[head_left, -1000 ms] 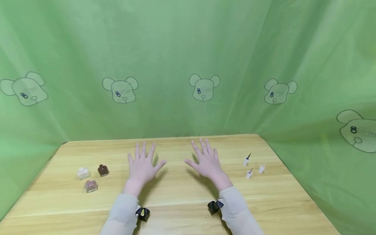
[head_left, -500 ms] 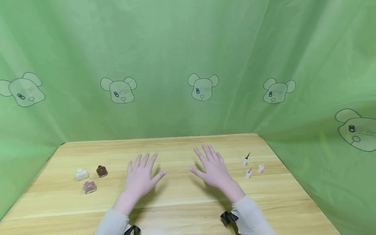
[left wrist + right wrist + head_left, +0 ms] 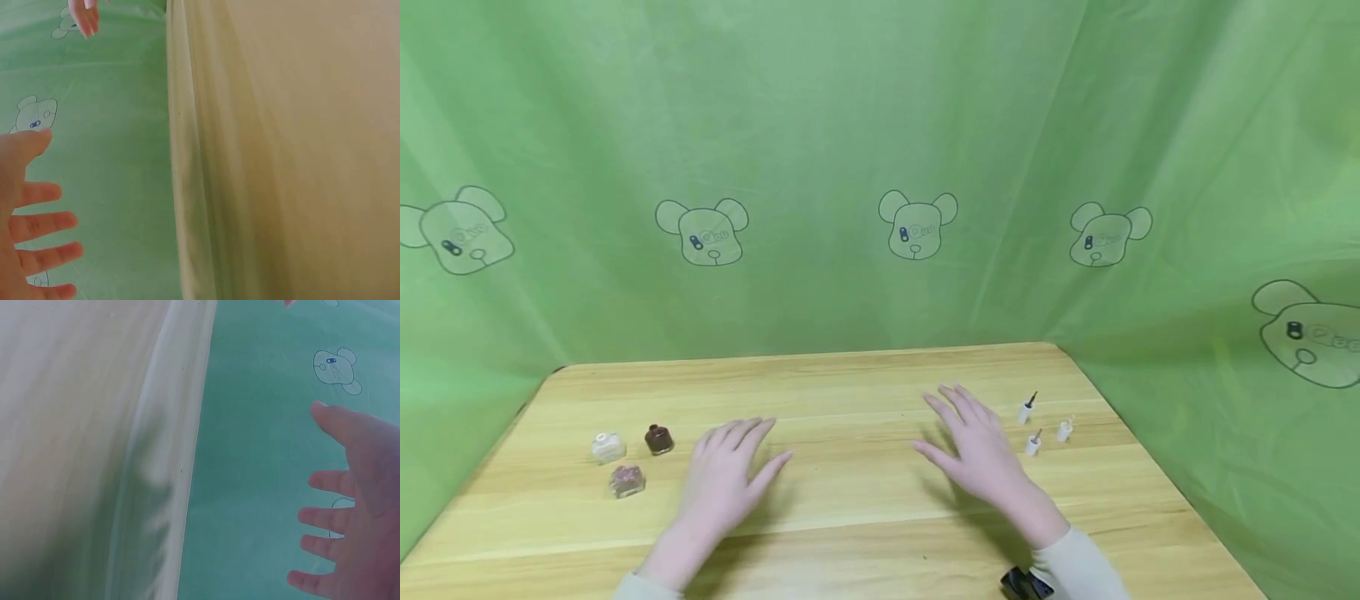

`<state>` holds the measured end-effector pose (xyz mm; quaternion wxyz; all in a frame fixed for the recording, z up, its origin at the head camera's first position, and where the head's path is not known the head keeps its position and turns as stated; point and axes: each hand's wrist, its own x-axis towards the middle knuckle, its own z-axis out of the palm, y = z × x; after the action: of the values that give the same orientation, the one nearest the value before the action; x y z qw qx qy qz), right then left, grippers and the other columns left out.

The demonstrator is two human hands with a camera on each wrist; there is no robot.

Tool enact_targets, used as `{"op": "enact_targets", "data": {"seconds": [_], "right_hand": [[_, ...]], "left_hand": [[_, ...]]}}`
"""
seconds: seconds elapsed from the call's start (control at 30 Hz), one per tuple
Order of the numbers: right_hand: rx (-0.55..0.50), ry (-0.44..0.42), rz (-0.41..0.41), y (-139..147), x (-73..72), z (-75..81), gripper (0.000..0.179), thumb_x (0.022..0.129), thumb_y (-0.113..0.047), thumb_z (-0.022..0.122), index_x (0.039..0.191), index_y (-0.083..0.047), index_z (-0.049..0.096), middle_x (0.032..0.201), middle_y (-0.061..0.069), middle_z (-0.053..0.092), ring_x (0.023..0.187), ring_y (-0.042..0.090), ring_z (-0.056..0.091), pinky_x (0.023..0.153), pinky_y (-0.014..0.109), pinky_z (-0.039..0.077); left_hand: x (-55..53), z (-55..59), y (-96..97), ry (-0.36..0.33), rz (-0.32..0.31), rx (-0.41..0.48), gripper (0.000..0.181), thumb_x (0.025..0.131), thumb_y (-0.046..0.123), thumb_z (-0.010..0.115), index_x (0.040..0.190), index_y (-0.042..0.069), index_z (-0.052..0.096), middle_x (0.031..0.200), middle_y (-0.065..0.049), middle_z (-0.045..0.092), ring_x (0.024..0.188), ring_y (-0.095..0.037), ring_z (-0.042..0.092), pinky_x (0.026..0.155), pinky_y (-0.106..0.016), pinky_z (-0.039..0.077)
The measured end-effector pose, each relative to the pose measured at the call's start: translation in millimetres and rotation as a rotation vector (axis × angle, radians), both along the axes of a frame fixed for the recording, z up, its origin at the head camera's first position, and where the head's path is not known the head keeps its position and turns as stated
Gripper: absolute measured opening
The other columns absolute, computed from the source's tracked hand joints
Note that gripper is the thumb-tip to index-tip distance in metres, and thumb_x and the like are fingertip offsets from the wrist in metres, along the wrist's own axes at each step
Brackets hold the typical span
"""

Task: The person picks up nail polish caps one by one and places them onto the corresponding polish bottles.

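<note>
Three uncapped nail polish bottles stand on the left of the table: a white bottle [image 3: 608,448], a dark brown bottle [image 3: 658,439] and a pink bottle [image 3: 627,481]. To the right, three white brush caps stand with their brushes pointing up: a cap with a dark brush [image 3: 1026,410], a second cap [image 3: 1033,444] and a third cap [image 3: 1065,430]. My left hand [image 3: 722,479] is over the table, right of the bottles, fingers spread and holding nothing. My right hand [image 3: 981,454], likewise bare with fingers apart, is just left of the caps.
The wooden table [image 3: 850,392] fills the lower part of the head view. Green curtains [image 3: 820,150] printed with bear heads hang behind it and along both sides. A black wrist device [image 3: 1026,583] sits at the right sleeve.
Both hands have drawn back toward the near edge and moved apart, the left toward the bottles, the right toward the caps. The fingers have relaxed slightly. Bottles and caps stay in place.
</note>
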<state>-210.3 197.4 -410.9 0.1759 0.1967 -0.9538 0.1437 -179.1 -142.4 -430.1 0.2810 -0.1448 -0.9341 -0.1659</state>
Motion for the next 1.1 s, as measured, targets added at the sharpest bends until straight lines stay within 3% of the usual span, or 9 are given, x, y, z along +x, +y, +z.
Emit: {"op": "enact_targets", "data": {"seconds": [0.23, 0.4, 0.5, 0.73, 0.9, 1.0, 1.1], "right_hand": [[-0.083, 0.13, 0.017, 17.4, 6.3, 0.6, 0.065, 0.084, -0.04, 0.072, 0.137, -0.008, 0.052, 0.14, 0.017, 0.053, 0.131, 0.039, 0.046, 0.107, 0.064, 0.036], [-0.131, 0.233, 0.038, 29.8, 7.7, -0.9, 0.059, 0.081, -0.032, 0.076, 0.13, -0.005, 0.057, 0.133, 0.016, 0.059, 0.123, 0.036, 0.053, 0.106, 0.059, 0.038], [-0.158, 0.278, 0.038, 36.8, 7.7, -1.5, 0.057, 0.08, -0.028, 0.077, 0.128, -0.004, 0.059, 0.129, 0.016, 0.061, 0.119, 0.035, 0.056, 0.105, 0.056, 0.04], [-0.213, 0.309, 0.024, 51.1, 8.9, -1.5, 0.053, 0.079, -0.02, 0.078, 0.126, -0.002, 0.06, 0.125, 0.017, 0.063, 0.116, 0.034, 0.057, 0.102, 0.053, 0.043], [-0.238, 0.317, 0.006, 62.1, 11.7, -1.6, 0.052, 0.078, -0.016, 0.078, 0.125, -0.001, 0.06, 0.124, 0.018, 0.063, 0.115, 0.035, 0.058, 0.101, 0.054, 0.043], [-0.253, 0.331, -0.006, 69.0, 12.4, -1.8, 0.052, 0.077, -0.014, 0.078, 0.124, -0.001, 0.061, 0.123, 0.019, 0.064, 0.114, 0.036, 0.057, 0.1, 0.056, 0.043], [-0.273, 0.343, -0.021, 76.4, 12.0, -2.9, 0.052, 0.076, -0.011, 0.079, 0.123, 0.0, 0.061, 0.122, 0.019, 0.064, 0.114, 0.037, 0.056, 0.099, 0.057, 0.041]], "left_hand": [[5.1, -1.6, -18.5, 0.223, -0.049, 0.041, 0.044, 0.08, 0.035, 0.073, 0.112, 0.006, 0.069, 0.105, -0.012, 0.073, 0.097, -0.033, 0.067, 0.092, -0.052, 0.049], [8.3, -0.6, -32.4, 0.291, -0.042, 0.077, 0.056, 0.096, 0.055, 0.048, 0.108, 0.005, 0.07, 0.1, -0.013, 0.074, 0.092, -0.033, 0.067, 0.087, -0.053, 0.049], [9.6, 0.2, -41.4, 0.311, -0.024, 0.093, 0.068, 0.098, 0.062, 0.034, 0.107, 0.006, 0.07, 0.099, -0.013, 0.074, 0.09, -0.033, 0.067, 0.085, -0.052, 0.049], [11.4, 0.0, -63.3, 0.382, 0.006, 0.109, 0.063, 0.098, 0.06, 0.04, 0.104, 0.007, 0.072, 0.094, -0.012, 0.075, 0.085, -0.033, 0.068, 0.076, -0.049, 0.05], [14.8, -0.3, -80.1, 0.373, 0.03, 0.115, 0.068, 0.097, 0.063, 0.037, 0.103, 0.004, 0.072, 0.09, -0.013, 0.074, 0.081, -0.031, 0.067, 0.078, -0.047, 0.048], [18.7, 0.1, -90.6, 0.327, 0.058, 0.125, 0.051, 0.093, 0.053, 0.058, 0.104, 0.006, 0.071, 0.087, -0.01, 0.073, 0.068, -0.023, 0.062, 0.075, -0.035, 0.045], [22.3, 1.2, -99.2, 0.264, 0.089, 0.171, 0.035, 0.08, 0.03, 0.078, 0.106, 0.007, 0.071, 0.088, -0.01, 0.073, 0.058, -0.019, 0.06, 0.079, -0.025, 0.041]]}}
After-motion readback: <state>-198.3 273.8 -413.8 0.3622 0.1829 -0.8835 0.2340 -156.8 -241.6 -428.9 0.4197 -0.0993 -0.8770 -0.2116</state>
